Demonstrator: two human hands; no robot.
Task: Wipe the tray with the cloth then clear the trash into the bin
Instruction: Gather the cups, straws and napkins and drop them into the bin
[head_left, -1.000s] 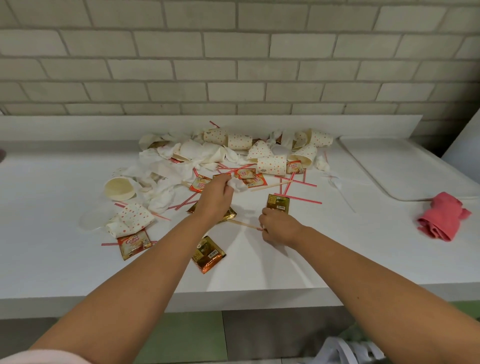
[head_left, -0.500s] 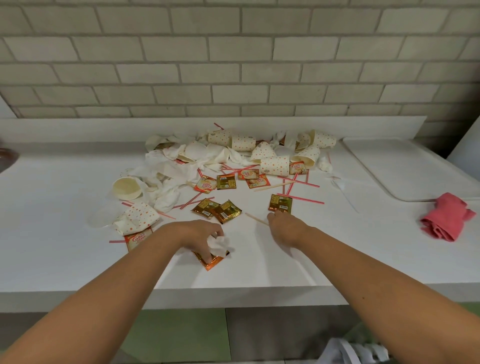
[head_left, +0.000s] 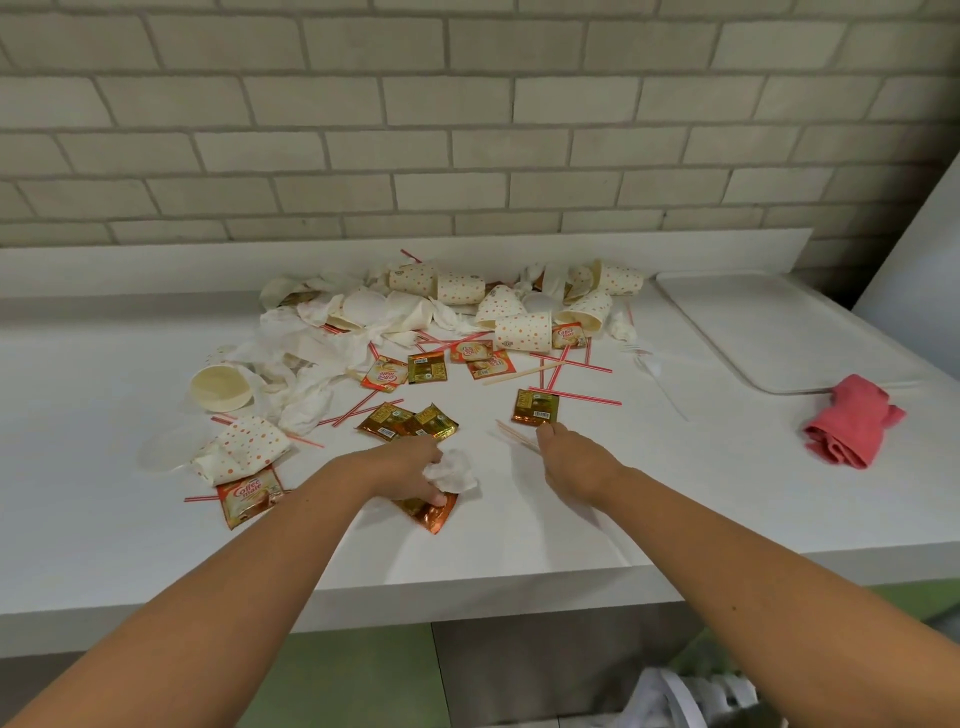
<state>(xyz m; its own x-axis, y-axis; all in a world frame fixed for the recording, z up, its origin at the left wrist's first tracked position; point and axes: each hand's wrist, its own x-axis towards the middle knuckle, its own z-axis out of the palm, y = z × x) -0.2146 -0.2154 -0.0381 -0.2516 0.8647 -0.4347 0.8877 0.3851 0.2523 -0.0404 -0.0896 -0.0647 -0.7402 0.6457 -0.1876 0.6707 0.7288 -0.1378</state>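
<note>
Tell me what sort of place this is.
Probably a café or canteen coffee station: used dotted paper cups and coffee and creamer sachets litter the white counter, with a serving tray and a pink cloth at its right end.

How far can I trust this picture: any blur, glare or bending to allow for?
Head view: the wide lens bows the brick wall courses and the counter edge. Head view: light is soft and even, shadows faint, no glare. Head view: the Coffee mate sachet print is sharp; the clear plastic fork barely shows on white.
</note>
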